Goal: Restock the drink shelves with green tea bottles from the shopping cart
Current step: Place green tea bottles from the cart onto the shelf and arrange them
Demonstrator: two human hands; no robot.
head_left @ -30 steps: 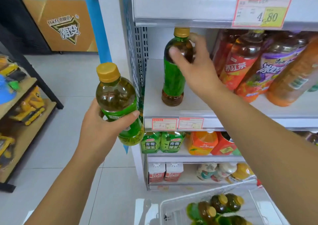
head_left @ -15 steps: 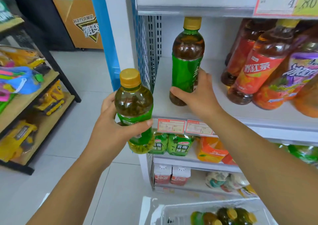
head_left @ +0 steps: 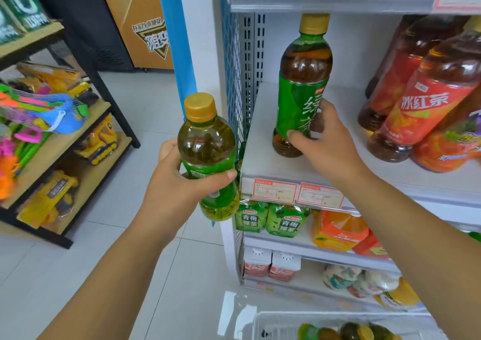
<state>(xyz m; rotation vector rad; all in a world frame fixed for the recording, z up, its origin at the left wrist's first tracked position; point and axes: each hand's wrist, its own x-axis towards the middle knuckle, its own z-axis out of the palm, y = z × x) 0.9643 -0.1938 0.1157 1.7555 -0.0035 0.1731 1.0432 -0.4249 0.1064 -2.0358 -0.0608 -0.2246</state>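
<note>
My right hand (head_left: 329, 144) has its fingers (head_left: 296, 135) clamped around the lower label of a green tea bottle (head_left: 303, 84) that stands upright on the white shelf (head_left: 263, 157), near its left end and close to the front edge. Just to the right, a cluster of red-labelled iced tea bottles (head_left: 426, 100) leans in and crowds that side, while the blue mesh side panel (head_left: 233, 79) closes off the left. My left hand (head_left: 179, 183) wraps a second green tea bottle (head_left: 208, 155) at its middle, thumb across the front, held in the air left of the shelf and nearer to me. Both bottles have gold caps, amber liquid and a green label; the shelved one shows white characters. Price tags (head_left: 296, 192) line the shelf lip, with green cartons (head_left: 270, 218) below. The shopping cart (head_left: 335, 326) sits at the bottom with more bottles inside, and a toy rack (head_left: 57, 142) stands far left.
</note>
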